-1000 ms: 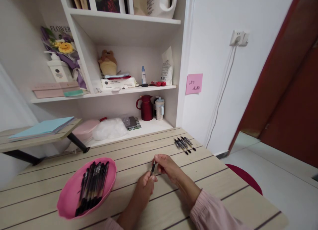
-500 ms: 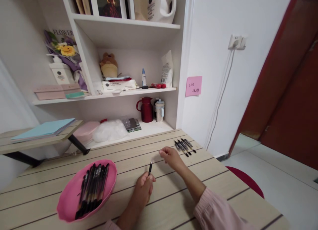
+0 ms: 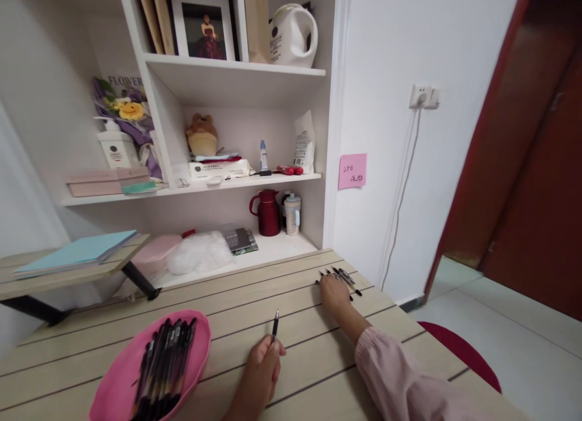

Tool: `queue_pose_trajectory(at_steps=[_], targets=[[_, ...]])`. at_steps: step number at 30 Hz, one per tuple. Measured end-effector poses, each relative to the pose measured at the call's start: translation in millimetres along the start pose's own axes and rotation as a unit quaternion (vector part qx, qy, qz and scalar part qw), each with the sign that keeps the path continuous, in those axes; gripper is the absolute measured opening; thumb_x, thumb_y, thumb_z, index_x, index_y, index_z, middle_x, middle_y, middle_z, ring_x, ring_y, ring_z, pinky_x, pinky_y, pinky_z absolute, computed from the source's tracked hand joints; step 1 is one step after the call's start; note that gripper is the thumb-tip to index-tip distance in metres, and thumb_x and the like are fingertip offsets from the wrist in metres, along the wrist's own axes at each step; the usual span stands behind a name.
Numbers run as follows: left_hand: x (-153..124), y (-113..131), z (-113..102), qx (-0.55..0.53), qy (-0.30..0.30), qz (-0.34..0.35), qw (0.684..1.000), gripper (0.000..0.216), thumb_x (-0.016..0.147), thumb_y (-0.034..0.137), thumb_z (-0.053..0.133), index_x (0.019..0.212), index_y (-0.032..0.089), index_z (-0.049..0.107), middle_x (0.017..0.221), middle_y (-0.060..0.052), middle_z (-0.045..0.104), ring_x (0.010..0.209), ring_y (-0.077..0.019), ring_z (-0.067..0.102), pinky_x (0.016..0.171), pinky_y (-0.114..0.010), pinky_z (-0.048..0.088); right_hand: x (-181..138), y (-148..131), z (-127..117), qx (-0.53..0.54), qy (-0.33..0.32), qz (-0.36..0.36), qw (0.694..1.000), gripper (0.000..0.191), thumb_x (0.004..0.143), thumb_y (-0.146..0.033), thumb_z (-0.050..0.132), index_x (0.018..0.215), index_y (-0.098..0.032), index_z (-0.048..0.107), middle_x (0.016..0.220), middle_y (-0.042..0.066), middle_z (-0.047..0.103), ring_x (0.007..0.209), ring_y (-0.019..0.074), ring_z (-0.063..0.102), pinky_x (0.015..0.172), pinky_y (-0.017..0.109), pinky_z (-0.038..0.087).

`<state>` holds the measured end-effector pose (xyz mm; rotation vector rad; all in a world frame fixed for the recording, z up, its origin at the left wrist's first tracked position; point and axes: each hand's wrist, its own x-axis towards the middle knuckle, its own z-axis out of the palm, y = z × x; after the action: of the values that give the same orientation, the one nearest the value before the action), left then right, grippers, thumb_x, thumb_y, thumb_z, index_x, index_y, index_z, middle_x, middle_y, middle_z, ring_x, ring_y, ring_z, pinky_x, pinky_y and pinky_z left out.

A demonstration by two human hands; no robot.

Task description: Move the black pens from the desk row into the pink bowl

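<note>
While the person's left hand (image 3: 260,369) grasped a black pen (image 3: 275,325) to the right of the pink bowl (image 3: 113,378), its metal tip pointing away from the body, the right hand (image 3: 335,295) was stretched farther right and beyond the bowl. It was at a small row of pens (image 3: 347,276), covering part of them; whether it had grasped one could not be told, since its fingertips were hidden. Inside the bowl lay a bundle of dark pens (image 3: 168,360), side by side. The bowl rested on a slatted table (image 3: 236,312). Beyond the bowl and to its left, a blue folder (image 3: 79,251) lay on a low stand (image 3: 131,249). Beyond the bowl and to its right, a dark red jug (image 3: 269,215) stood on a shelf beside a pale cup (image 3: 292,216); farther right of the bowl, a pink note (image 3: 352,171) was on the wall.
</note>
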<state>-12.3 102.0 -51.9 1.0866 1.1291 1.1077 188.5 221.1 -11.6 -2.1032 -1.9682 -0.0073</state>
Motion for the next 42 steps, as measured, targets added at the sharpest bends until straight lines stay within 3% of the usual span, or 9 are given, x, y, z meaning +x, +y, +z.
queue_pose_trajectory(at_steps=[7, 10, 12, 15, 17, 23, 31, 38, 42], targets=[[3, -2, 1, 0.001, 0.004, -0.004, 1.000, 0.047, 0.057, 0.065, 0.054, 0.065, 0.020, 0.047, 0.028, 0.013, 0.029, 0.024, -0.0019, 0.011, 0.032, -0.019, 0.002, -28, -34, 2, 0.035, -0.020, -0.067, 0.997, 0.025, 0.074, -0.011, 0.051, 0.098, -0.012, 0.058, 0.095, 0.015, 0.065, 0.087, 0.0201, 0.062, 0.070, 0.025, 0.042], [5, -4, 1, 0.003, 0.003, 0.001, 1.000, 0.046, 0.057, 0.065, 0.054, 0.064, 0.020, 0.047, 0.028, 0.013, 0.029, 0.025, -0.0022, 0.011, 0.033, -0.019, 0.002, -38, -47, -3, 0.190, -0.033, -0.082, 0.978, 0.014, 0.067, -0.014, 0.058, 0.081, -0.016, 0.060, 0.082, 0.008, 0.067, 0.077, 0.0172, 0.060, 0.064, 0.023, 0.040], [6, -6, 1, 0.014, 0.002, -0.001, 1.000, 0.046, 0.057, 0.064, 0.054, 0.064, 0.019, 0.048, 0.028, 0.013, 0.029, 0.025, -0.0026, 0.011, 0.033, -0.020, 0.003, -45, -54, -5, 0.362, -0.070, -0.061, 0.928, 0.007, 0.062, -0.015, 0.060, 0.064, -0.018, 0.054, 0.061, 0.001, 0.061, 0.060, 0.0130, 0.056, 0.055, 0.022, 0.037], [6, -6, 2, 0.024, 0.004, 0.019, 1.000, 0.042, 0.060, 0.061, 0.053, 0.063, 0.019, 0.048, 0.028, 0.013, 0.028, 0.027, -0.0028, 0.011, 0.034, -0.020, 0.003, -55, -58, -4, 0.584, -0.130, -0.017, 0.801, 0.019, 0.059, -0.021, 0.063, 0.057, -0.019, 0.044, 0.043, -0.008, 0.044, 0.041, 0.0072, 0.041, 0.043, 0.020, 0.029], [4, -6, 2, 0.027, -0.002, 0.038, 0.999, 0.040, 0.064, 0.058, 0.052, 0.064, 0.018, 0.047, 0.029, 0.013, 0.027, 0.029, -0.0029, 0.012, 0.036, -0.020, 0.004, -61, -57, -3, 0.667, -0.148, -0.005, 0.730, 0.024, 0.057, -0.027, 0.067, 0.060, -0.019, 0.044, 0.042, -0.010, 0.040, 0.037, 0.0056, 0.036, 0.040, 0.019, 0.024], [-1, -1, 2, 0.063, -0.033, 0.038, 0.997, 0.034, 0.069, 0.052, 0.050, 0.067, 0.019, 0.048, 0.031, 0.012, 0.030, 0.030, -0.0039, 0.014, 0.035, -0.021, 0.007, -67, -52, -8, 0.749, -0.145, 0.012, 0.646, 0.036, 0.059, -0.043, 0.069, 0.077, -0.017, 0.051, 0.050, -0.006, 0.050, 0.043, 0.0056, 0.042, 0.041, 0.018, 0.026], [-3, 3, 4, 0.075, -0.026, 0.040, 0.996, 0.032, 0.070, 0.051, 0.050, 0.067, 0.019, 0.048, 0.032, 0.012, 0.029, 0.031, -0.0042, 0.014, 0.037, -0.021, 0.007, -68, -62, -19, 0.750, -0.103, -0.011, 0.654, 0.038, 0.060, -0.049, 0.067, 0.073, -0.016, 0.052, 0.053, -0.006, 0.048, 0.043, 0.0052, 0.042, 0.039, 0.018, 0.024], [-3, 2, 4, 0.071, -0.018, 0.016, 0.997, 0.032, 0.071, 0.051, 0.049, 0.067, 0.019, 0.048, 0.032, 0.012, 0.030, 0.029, -0.0038, 0.013, 0.036, -0.021, 0.005, -75, -66, -19, 0.703, -0.156, -0.073, 0.690, 0.032, 0.060, -0.045, 0.067, 0.066, -0.016, 0.053, 0.050, -0.007, 0.045, 0.040, 0.0040, 0.038, 0.039, 0.018, 0.026], [-3, 3, 5, 0.050, -0.014, 0.014, 0.999, 0.034, 0.067, 0.053, 0.053, 0.067, 0.019, 0.049, 0.034, 0.012, 0.029, 0.030, -0.0040, 0.017, 0.036, -0.021, 0.006, -79, -71, -11, 0.687, -0.183, -0.068, 0.700, 0.030, 0.057, -0.041, 0.069, 0.062, -0.016, 0.052, 0.045, -0.007, 0.046, 0.037, 0.0038, 0.037, 0.038, 0.018, 0.027]])
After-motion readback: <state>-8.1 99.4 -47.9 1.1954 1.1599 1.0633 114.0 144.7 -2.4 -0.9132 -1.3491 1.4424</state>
